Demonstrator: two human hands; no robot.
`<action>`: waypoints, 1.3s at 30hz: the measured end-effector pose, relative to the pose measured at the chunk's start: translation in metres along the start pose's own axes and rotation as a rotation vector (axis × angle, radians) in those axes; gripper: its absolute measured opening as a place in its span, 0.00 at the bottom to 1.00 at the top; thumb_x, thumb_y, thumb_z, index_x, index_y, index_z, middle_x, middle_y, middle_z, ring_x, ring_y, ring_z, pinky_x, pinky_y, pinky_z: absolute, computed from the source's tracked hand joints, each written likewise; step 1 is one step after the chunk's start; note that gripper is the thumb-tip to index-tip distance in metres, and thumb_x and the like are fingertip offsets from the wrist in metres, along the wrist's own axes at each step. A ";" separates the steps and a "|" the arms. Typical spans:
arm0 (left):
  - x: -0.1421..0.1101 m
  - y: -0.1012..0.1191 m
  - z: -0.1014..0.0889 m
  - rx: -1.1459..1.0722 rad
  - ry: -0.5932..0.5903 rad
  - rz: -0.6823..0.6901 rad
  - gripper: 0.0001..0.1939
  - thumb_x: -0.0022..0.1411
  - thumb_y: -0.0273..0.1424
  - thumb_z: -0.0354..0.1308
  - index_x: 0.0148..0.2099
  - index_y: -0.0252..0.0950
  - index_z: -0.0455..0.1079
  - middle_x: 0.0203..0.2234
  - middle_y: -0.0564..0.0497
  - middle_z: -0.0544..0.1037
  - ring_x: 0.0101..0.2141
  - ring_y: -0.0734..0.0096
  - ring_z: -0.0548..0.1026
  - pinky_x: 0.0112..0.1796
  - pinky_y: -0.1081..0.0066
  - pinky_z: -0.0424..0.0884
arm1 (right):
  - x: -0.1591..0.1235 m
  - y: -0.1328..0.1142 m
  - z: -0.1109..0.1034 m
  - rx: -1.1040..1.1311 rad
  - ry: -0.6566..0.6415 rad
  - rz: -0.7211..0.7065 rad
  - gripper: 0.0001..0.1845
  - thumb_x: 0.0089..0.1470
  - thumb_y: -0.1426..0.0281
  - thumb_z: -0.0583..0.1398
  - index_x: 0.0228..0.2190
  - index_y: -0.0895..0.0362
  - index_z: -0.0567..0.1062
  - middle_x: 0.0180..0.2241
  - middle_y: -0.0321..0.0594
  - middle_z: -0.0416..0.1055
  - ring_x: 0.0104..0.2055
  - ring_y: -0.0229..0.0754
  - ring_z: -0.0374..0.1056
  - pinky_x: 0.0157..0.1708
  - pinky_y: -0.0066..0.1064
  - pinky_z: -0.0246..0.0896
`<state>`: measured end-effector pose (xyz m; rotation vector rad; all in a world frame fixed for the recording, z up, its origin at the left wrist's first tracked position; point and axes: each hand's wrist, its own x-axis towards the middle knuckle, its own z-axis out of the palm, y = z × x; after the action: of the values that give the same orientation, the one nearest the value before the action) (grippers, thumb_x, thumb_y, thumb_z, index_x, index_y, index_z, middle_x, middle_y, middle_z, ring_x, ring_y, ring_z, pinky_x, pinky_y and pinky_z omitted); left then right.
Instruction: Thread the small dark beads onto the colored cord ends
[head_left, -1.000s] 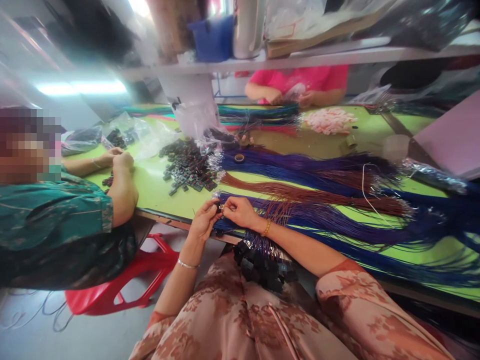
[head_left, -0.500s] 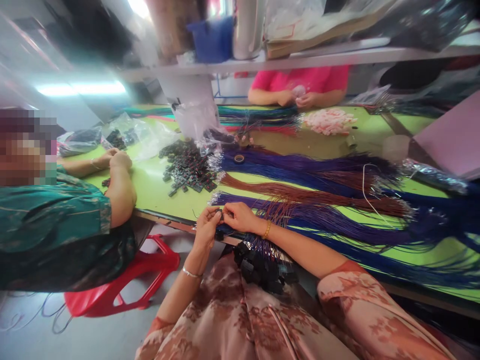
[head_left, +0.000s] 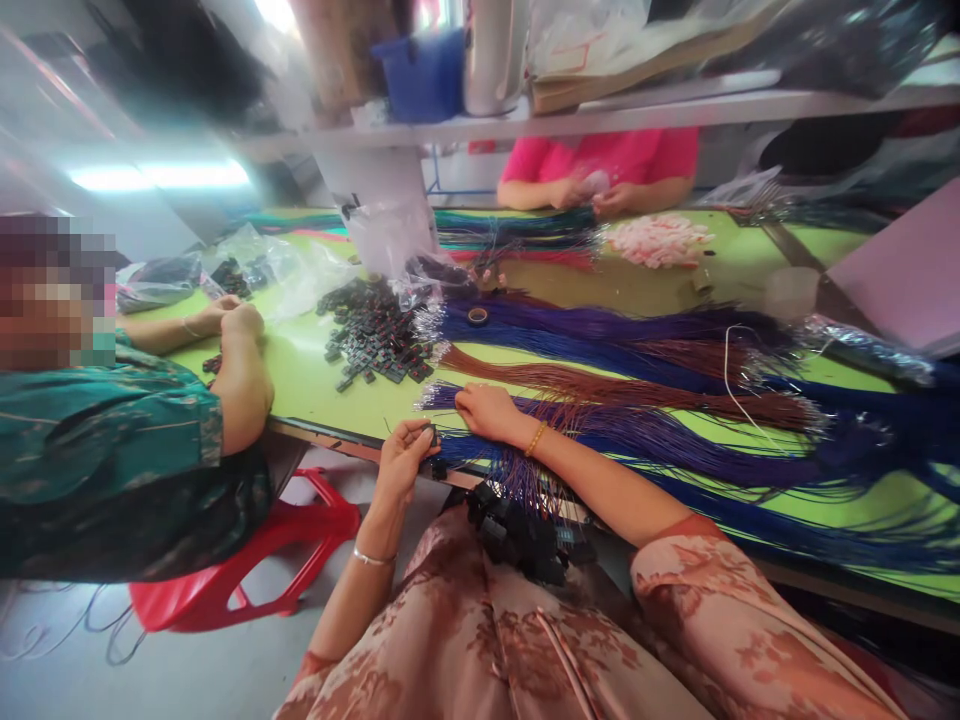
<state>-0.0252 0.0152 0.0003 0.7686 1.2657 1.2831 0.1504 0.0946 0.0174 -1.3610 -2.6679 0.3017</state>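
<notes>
My left hand [head_left: 403, 458] is closed in a pinch on a small black connector housing [head_left: 431, 433] at the table's front edge. My right hand [head_left: 487, 411] lies on a bundle of purple wires [head_left: 630, 430], close to their silver terminal ends [head_left: 430, 395]. Its fingers are curled together, and whether a wire is between them is hidden. Below, a cluster of black connectors [head_left: 525, 535] with wires attached hangs at the table edge over my lap. A heap of loose black housings [head_left: 379, 335] lies beyond my left hand.
Brown wires [head_left: 555, 377] and blue wires [head_left: 525, 335] stretch across the green table [head_left: 300, 385], with a tape roll [head_left: 478, 316] on them. A co-worker in green [head_left: 112, 440] sits left by a red stool [head_left: 240, 560]; a person in pink [head_left: 600, 160] works opposite, below a shelf [head_left: 675, 112].
My two hands were together at the black connector housing and are now apart. The right hand has moved up and right onto the purple wires; the left has shifted slightly left with the housing.
</notes>
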 end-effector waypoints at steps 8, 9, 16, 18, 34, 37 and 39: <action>-0.002 0.000 0.001 0.006 -0.010 0.000 0.25 0.42 0.40 0.72 0.40 0.32 0.72 0.26 0.52 0.76 0.28 0.76 0.75 0.31 0.75 0.74 | 0.006 -0.007 0.005 -0.059 -0.041 -0.065 0.12 0.59 0.71 0.52 0.40 0.61 0.72 0.41 0.51 0.71 0.40 0.47 0.67 0.35 0.33 0.55; -0.003 0.000 0.001 0.005 -0.008 0.000 0.25 0.42 0.40 0.72 0.40 0.32 0.72 0.26 0.52 0.76 0.28 0.75 0.76 0.31 0.75 0.74 | 0.007 -0.007 0.006 -0.049 -0.016 -0.054 0.12 0.58 0.71 0.52 0.40 0.62 0.71 0.41 0.52 0.71 0.39 0.48 0.67 0.35 0.33 0.55; -0.005 -0.002 0.005 -0.029 -0.017 0.018 0.23 0.44 0.39 0.71 0.41 0.34 0.72 0.28 0.52 0.75 0.30 0.74 0.75 0.35 0.72 0.74 | 0.009 -0.004 0.000 0.422 0.200 0.006 0.06 0.55 0.72 0.53 0.32 0.59 0.70 0.27 0.38 0.70 0.28 0.37 0.62 0.30 0.28 0.52; -0.005 -0.003 0.007 -0.053 -0.034 0.022 0.22 0.45 0.39 0.70 0.41 0.35 0.71 0.29 0.52 0.76 0.31 0.74 0.76 0.37 0.71 0.74 | 0.009 -0.008 -0.003 0.622 0.243 -0.046 0.05 0.52 0.72 0.54 0.29 0.59 0.70 0.25 0.35 0.68 0.26 0.34 0.60 0.29 0.26 0.52; 0.003 0.001 0.022 -0.273 -0.069 -0.041 0.14 0.52 0.31 0.66 0.41 0.36 0.71 0.33 0.50 0.76 0.39 0.71 0.76 0.51 0.60 0.71 | -0.013 -0.008 -0.008 0.701 0.255 -0.074 0.05 0.46 0.71 0.59 0.23 0.60 0.73 0.22 0.33 0.69 0.24 0.31 0.57 0.26 0.23 0.48; 0.004 0.001 0.022 -0.285 -0.065 -0.048 0.13 0.52 0.30 0.66 0.41 0.36 0.71 0.34 0.50 0.77 0.38 0.71 0.76 0.50 0.61 0.71 | -0.013 -0.010 -0.009 0.666 0.242 -0.068 0.04 0.45 0.71 0.60 0.23 0.60 0.73 0.22 0.33 0.69 0.24 0.31 0.57 0.25 0.23 0.47; 0.003 0.001 0.022 -0.290 -0.070 -0.054 0.14 0.51 0.30 0.66 0.41 0.35 0.71 0.34 0.50 0.77 0.38 0.71 0.76 0.50 0.61 0.72 | -0.013 -0.011 -0.010 0.664 0.244 -0.066 0.04 0.45 0.71 0.60 0.23 0.60 0.73 0.22 0.33 0.70 0.23 0.31 0.58 0.25 0.23 0.47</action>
<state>-0.0046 0.0233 0.0049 0.5631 1.0096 1.3471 0.1516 0.0790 0.0292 -1.0135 -2.1147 0.8554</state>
